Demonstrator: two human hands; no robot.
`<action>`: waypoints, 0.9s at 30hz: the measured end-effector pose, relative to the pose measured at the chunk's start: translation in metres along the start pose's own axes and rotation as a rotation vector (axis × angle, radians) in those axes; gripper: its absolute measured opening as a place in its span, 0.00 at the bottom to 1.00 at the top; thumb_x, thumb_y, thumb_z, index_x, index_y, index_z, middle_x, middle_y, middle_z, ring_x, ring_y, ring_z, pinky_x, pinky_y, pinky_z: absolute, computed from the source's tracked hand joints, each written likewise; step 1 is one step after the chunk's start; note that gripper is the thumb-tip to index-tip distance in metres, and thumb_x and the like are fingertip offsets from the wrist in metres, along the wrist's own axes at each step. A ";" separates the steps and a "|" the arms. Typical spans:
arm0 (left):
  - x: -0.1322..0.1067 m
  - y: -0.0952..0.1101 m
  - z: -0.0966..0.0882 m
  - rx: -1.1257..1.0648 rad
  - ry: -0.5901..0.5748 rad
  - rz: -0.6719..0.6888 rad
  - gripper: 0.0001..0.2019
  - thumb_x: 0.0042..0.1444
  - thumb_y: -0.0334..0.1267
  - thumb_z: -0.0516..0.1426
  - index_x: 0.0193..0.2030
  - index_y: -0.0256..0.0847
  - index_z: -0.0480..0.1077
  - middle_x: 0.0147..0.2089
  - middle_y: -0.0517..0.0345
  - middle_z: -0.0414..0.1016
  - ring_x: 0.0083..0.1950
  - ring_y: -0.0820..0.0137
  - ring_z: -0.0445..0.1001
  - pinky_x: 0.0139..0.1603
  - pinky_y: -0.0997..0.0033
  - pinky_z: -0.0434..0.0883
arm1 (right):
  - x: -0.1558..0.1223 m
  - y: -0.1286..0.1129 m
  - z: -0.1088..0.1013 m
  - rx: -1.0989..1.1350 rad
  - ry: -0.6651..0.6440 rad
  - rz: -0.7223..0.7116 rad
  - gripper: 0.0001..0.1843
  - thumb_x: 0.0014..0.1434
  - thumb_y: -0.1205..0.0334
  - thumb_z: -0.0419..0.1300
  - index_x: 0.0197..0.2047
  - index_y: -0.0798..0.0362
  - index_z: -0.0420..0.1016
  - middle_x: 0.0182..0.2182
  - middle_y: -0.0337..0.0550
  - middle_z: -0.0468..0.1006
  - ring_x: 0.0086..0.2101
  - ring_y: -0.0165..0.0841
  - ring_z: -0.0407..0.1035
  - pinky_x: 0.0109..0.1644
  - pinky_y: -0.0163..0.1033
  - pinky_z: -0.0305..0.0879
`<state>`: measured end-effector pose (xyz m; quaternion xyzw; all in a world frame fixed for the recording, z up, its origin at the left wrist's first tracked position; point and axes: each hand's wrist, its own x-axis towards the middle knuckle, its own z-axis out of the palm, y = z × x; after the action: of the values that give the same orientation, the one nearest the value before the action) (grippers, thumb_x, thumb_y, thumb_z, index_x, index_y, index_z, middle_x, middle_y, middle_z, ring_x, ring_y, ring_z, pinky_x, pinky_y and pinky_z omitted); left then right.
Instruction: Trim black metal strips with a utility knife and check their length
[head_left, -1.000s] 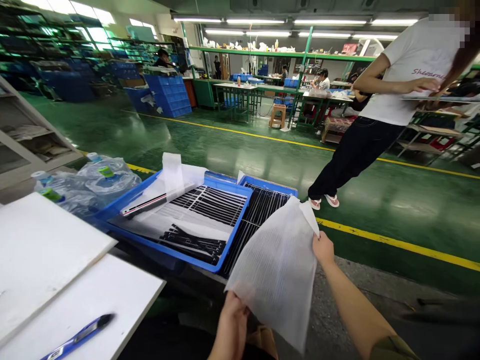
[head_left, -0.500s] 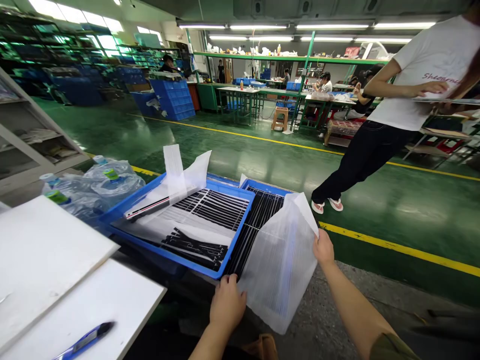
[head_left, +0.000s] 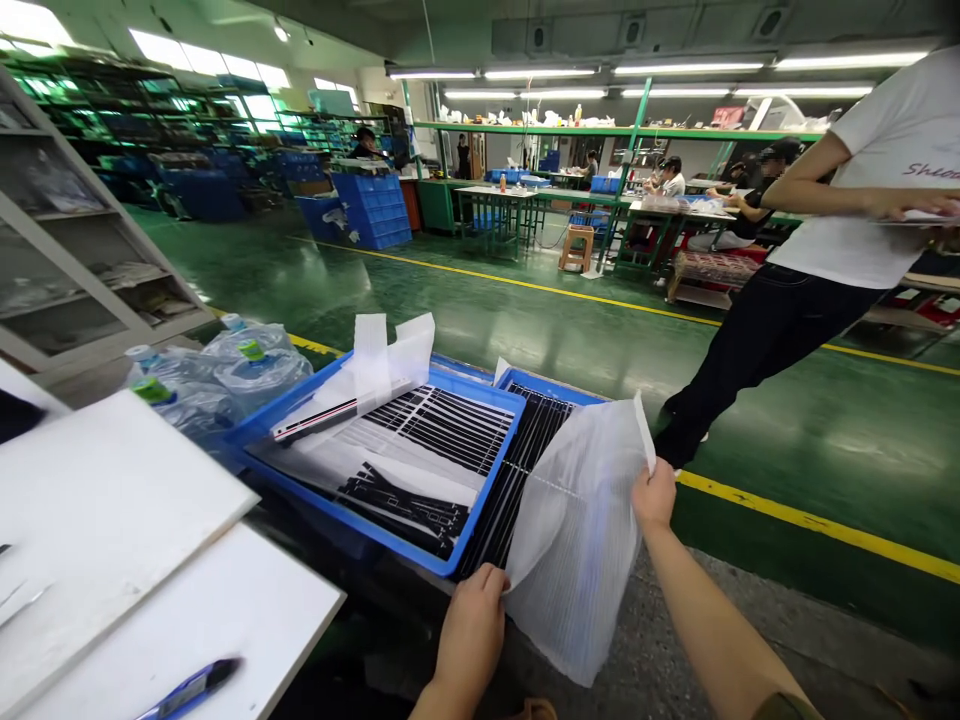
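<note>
A thin white foam sheet (head_left: 581, 530) hangs between both my hands over the right end of two blue trays. My left hand (head_left: 471, 632) pinches its lower left corner near the front rim of the trays. My right hand (head_left: 654, 497) grips its upper right edge. The nearer blue tray (head_left: 480, 500) holds black slotted strips (head_left: 439, 430) on white sheets, plus a long thin bar (head_left: 322, 420) wrapped in white foam. The second blue tray (head_left: 544, 385), partly under the foam sheet, holds rows of black strips (head_left: 525, 445).
White boards (head_left: 112, 520) lie at the left with a blue pen (head_left: 191, 688) on the lower one. Bagged water bottles (head_left: 217, 375) sit behind the tray. A person in a white shirt (head_left: 832, 230) stands at the right on the green floor. Grey shelving (head_left: 67, 260) stands far left.
The foam sheet has come down lower over the right tray. My left hand moved up and forward to the tray's front rim. The view has shifted slightly left and up.
</note>
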<state>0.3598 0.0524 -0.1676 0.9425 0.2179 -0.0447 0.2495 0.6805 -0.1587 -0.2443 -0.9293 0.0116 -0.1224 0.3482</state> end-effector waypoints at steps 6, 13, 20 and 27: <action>0.000 -0.005 0.003 0.090 0.047 -0.069 0.18 0.59 0.20 0.46 0.40 0.38 0.76 0.54 0.48 0.74 0.52 0.64 0.73 0.55 0.66 0.67 | -0.005 -0.006 0.002 -0.050 -0.016 -0.004 0.17 0.66 0.55 0.60 0.55 0.54 0.71 0.53 0.49 0.73 0.49 0.40 0.71 0.52 0.52 0.71; -0.006 -0.007 -0.007 0.194 0.068 -0.202 0.23 0.58 0.21 0.43 0.48 0.32 0.77 0.57 0.37 0.75 0.58 0.49 0.72 0.58 0.48 0.66 | -0.005 -0.035 0.011 -0.057 -0.062 -0.087 0.17 0.67 0.55 0.59 0.55 0.54 0.71 0.52 0.48 0.73 0.47 0.39 0.71 0.50 0.51 0.71; -0.021 0.013 -0.011 0.155 -0.022 -0.166 0.26 0.60 0.28 0.45 0.64 0.35 0.68 0.67 0.45 0.67 0.64 0.54 0.67 0.64 0.55 0.62 | 0.016 -0.069 0.035 -0.086 -0.121 -0.089 0.18 0.67 0.55 0.59 0.57 0.52 0.69 0.55 0.49 0.71 0.49 0.40 0.70 0.52 0.52 0.71; -0.010 -0.011 -0.022 0.043 -0.066 -0.437 0.24 0.61 0.33 0.46 0.63 0.29 0.64 0.60 0.28 0.70 0.50 0.46 0.78 0.49 0.49 0.72 | 0.012 -0.085 0.054 -0.187 -0.359 -0.074 0.20 0.66 0.55 0.60 0.59 0.53 0.68 0.54 0.49 0.72 0.47 0.39 0.72 0.49 0.51 0.72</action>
<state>0.3452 0.0675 -0.1513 0.8759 0.4078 -0.1332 0.2208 0.6997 -0.0604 -0.2255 -0.9642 -0.0737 0.0342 0.2523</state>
